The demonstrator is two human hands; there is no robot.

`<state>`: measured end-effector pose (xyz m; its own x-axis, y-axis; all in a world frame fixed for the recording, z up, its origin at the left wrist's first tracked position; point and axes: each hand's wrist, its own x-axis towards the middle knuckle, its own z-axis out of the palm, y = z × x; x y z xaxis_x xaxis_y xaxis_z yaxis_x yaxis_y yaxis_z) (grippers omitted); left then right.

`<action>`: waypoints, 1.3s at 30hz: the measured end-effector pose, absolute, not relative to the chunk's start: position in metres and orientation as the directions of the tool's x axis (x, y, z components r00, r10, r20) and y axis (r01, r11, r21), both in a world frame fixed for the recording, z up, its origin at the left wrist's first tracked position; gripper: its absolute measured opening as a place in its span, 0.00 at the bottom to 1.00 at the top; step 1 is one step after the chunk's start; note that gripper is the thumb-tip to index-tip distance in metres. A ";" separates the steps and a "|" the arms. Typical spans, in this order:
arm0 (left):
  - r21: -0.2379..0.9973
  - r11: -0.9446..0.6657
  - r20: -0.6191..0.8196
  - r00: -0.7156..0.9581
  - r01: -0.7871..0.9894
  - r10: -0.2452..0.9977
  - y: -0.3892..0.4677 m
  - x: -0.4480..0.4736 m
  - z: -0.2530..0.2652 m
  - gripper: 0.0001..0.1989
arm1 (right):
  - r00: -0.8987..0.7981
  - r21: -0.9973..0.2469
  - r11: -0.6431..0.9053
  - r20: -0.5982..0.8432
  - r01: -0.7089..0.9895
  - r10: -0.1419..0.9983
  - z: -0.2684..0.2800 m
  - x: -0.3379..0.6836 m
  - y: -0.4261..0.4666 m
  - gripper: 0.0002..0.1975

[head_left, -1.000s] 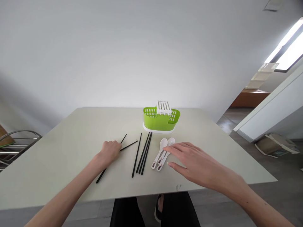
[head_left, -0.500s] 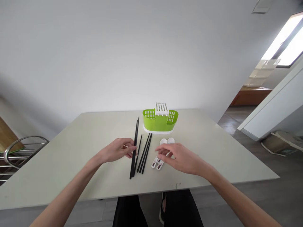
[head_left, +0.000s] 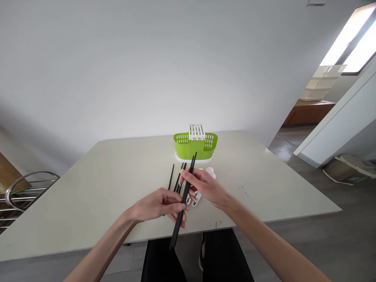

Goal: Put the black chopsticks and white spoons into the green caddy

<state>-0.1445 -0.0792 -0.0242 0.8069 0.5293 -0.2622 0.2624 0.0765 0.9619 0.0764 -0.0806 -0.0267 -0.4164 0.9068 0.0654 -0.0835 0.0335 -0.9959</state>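
A pair of black chopsticks [head_left: 177, 231] is raised above the table near its front edge, tilted with the thin tips pointing away. My left hand [head_left: 167, 204] is closed on their lower half, thumb on top. Further up, my right hand [head_left: 204, 186] pinches the same pair between thumb and fingers. Behind my hands, several more black chopsticks [head_left: 171, 177] lie on the table, partly covered. White spoons [head_left: 210, 171] with labelled handles lie under my right hand, mostly hidden.
A green utensil basket [head_left: 188, 150] with a white slatted top and white base stands at the back of the pale table [head_left: 129, 164], near the wall. Left of the table is a metal rack [head_left: 29, 192]. A bag-like bundle [head_left: 348, 170] rests on the floor at right.
My left hand has carried the chopsticks right and nearer to me, tilting them. My right hand has moved left from over the spoons and closed on the pair. The view has shifted slightly.
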 end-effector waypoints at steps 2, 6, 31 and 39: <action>0.957 0.117 -0.286 0.822 0.264 0.493 -0.086 -0.152 -0.033 0.19 | -0.363 -0.990 0.050 0.093 -0.128 0.927 -0.027 0.079 -0.080 0.26; 0.952 0.200 -0.304 0.803 0.233 0.513 -0.096 -0.163 -0.046 0.21 | -0.321 -0.986 0.067 0.113 -0.152 0.940 -0.028 0.084 -0.076 0.26; 0.963 0.116 -0.264 0.763 0.243 0.590 -0.099 -0.186 -0.058 0.22 | -0.289 -0.992 0.117 0.124 -0.042 0.949 -0.034 0.080 -0.075 0.25; 0.959 0.101 -0.267 0.724 0.264 0.636 -0.098 -0.197 -0.063 0.23 | -0.327 -0.993 0.120 0.109 0.011 0.939 -0.028 0.083 -0.072 0.24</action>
<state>-0.1970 -0.0979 -0.0631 0.7238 0.6364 -0.2666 0.2645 0.1010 0.9591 0.0831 -0.0718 -0.0278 -0.3271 0.9387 0.1093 0.0112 0.1195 -0.9928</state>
